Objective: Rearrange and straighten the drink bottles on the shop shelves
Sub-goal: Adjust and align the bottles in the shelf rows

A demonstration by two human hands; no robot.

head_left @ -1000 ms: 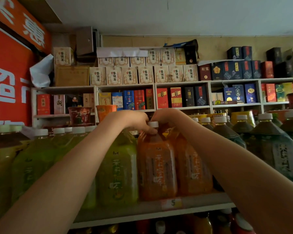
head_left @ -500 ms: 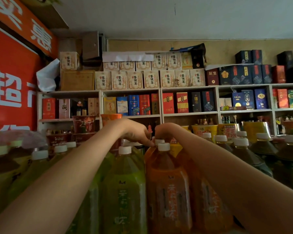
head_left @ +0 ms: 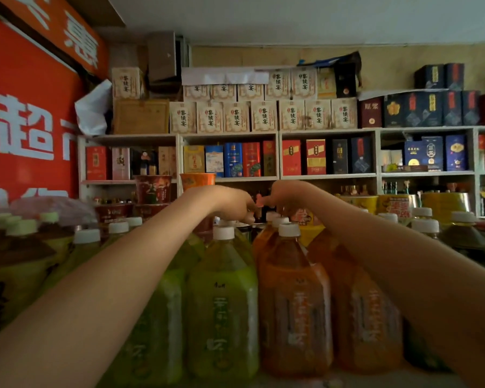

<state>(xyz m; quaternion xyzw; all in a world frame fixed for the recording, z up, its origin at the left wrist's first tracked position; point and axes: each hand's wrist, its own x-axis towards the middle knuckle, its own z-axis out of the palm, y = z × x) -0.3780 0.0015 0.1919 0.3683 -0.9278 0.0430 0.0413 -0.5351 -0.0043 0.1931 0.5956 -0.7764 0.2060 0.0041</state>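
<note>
While both bare forearms stretch over the rows, the near shelf (head_left: 361, 378) carries big drink bottles packed up to its front edge: green bottles (head_left: 157, 317) toward the left, orange bottles (head_left: 367, 317) at the middle, dark bottles (head_left: 465, 233) toward the right end. Behind them, white wall shelving (head_left: 328, 176) holds boxed goods under a pale ceiling, and a red sign (head_left: 25, 121) fills the left wall.

A second ago both hands closed on the white cap (head_left: 289, 229) of the front orange bottle (head_left: 294, 303). Now that cap stands free, nearer the camera than the hands, which sit farther back with a small gap between them.

The left hand (head_left: 230, 203) is over the back of the green row, fingers curled downward; whether they pinch anything cannot be told. The right hand (head_left: 286, 197), just beside it, curls over the caps of the rear orange bottles (head_left: 265, 239); its hold is equally unclear. The front orange bottle stands upright at the shelf's front edge, between the forearms, touching the front green bottle (head_left: 223, 303).
</note>
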